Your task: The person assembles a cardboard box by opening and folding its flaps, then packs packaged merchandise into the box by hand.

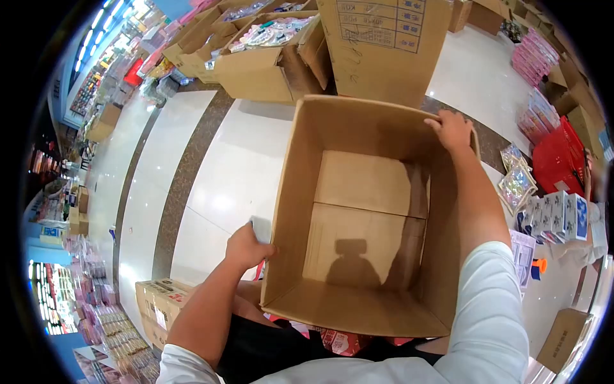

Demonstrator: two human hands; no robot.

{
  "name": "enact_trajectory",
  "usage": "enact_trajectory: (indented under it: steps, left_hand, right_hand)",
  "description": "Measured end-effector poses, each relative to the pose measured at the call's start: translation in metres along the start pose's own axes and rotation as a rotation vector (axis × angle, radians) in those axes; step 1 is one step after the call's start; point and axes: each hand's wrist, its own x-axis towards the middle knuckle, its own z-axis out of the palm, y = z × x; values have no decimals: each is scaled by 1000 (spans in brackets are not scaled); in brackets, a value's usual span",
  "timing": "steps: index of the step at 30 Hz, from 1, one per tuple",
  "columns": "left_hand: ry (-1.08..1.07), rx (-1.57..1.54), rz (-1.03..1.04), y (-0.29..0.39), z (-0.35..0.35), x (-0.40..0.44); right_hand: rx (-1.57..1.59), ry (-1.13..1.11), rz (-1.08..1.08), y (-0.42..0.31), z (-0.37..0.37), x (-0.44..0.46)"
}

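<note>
A large cardboard box (369, 176) stands open in front of my body, and its bare inside faces up at me. My shadow falls on its bottom, where a seam runs across between the flaps. My right hand (451, 130) grips the far right corner of the rim, fingers over the top edge. At the left wall, my left hand (248, 248) is closed, with its thumb against the rim; its fingertips are hidden. A small pale grey patch shows beside that hand, too unclear to name.
Beyond the box stand a tall printed carton (382, 54) and an open carton of packaged goods (268, 64). A red basket (559, 160) and small boxes (556, 214) are at the right. Another carton (160, 307) sits at my lower left. Stacked goods line the left side.
</note>
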Motion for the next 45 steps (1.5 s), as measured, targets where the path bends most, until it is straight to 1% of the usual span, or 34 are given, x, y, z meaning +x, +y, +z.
enact_trajectory:
  steps: [2,3,4,5,7,8,9,10,11,13,14,15,16,17,19,20,22,23,24,26,27,29,31,32,34,35,37,38,40,41,42,43,44,45]
  left_hand:
    - [238,92,121,18,-2,8]
    - [226,88,114,30,-5,11]
    - [272,106,137,46,-9,15]
    - [319,125,167,61,-12,20]
    - [337,132,147,79,-11,31]
    - [318,63,118,83,-12,37]
    - [299,-4,96,88,-15,42]
    - [273,15,65,91,-18,47]
    - [281,6,89,98,-22,52]
    - [261,31,107,110,-27,57]
    - [268,12,121,114,-30,61]
    - [311,71,119,119,-31,66]
    - [351,128,107,122,-30,69]
    - [357,101,109,123,-29,72]
    - [409,200,150,125,-28,75]
    - [395,223,119,129,-28,75]
    - [432,180,121,124,-26,73]
    - [465,148,118,120,-24,73]
    - [452,123,110,117,-24,74]
    - [447,110,108,115,-30,68]
    - [467,113,119,118,-33,64]
    - [481,90,149,127,-37,62]
    - [559,-78,186,141,-47,46]
    - [782,-84,327,138,-40,53]
    - [781,-109,422,159,-49,20]
    - [756,-135,481,166,-49,-3]
    - [706,-62,495,182,-45,-49]
    - [731,-22,553,184,-36,-59]
    - [748,67,865,181,-14,-69]
    - [812,209,995,182,-1,-82]
    - [754,248,1052,183,13,-100]
    - [722,301,1103,184,30,-113]
    - [669,332,1211,194,39,-132]
    - [659,463,1335,205,45,-147]
  right_hand:
    - [-22,22,28,16,6,16]
    - [-45,53,56,21,2,22]
    - [-78,-11,117,16,-13,23]
    - [-88,-24,117,20,-4,28]
    - [-98,249,125,34,20,39]
    - [-108,253,130,41,30,39]
    - [-15,270,24,54,45,37]
    - [76,294,-82,66,53,38]
    - [164,323,-194,75,46,41]
    - [301,148,-56,66,15,7]
    - [257,117,-55,75,10,-6]
    - [210,84,-54,84,5,-22]
    - [176,8,32,80,-19,-47]
    - [142,-63,116,73,-45,-74]
    - [-32,62,10,111,-36,-116]
    - [61,-124,118,119,-44,-142]
    - [158,-316,252,113,-77,-178]
    - [189,-733,385,89,-111,-198]
    - [228,-1161,516,78,-126,-216]
    - [200,-1227,501,95,-90,-232]
    - [280,-1187,432,106,-67,-240]
    - [354,-1110,427,108,-60,-248]
    - [370,-1051,496,94,-89,-251]
    - [308,-1022,396,92,-106,-252]
    - [179,-950,227,101,-120,-245]
    - [188,-942,222,109,-124,-244]
    - [566,-488,155,122,-126,-240]
    - [729,-471,142,110,-143,-244]
    - [1042,-443,129,65,-185,-270]
    - [1085,-635,147,45,-208,-284]
    - [1231,-705,100,32,-197,-294]
    - [1342,-740,104,12,-186,-312]
    - [1453,-778,112,-8,-176,-330]
    - [1456,-743,59,-28,-167,-339]
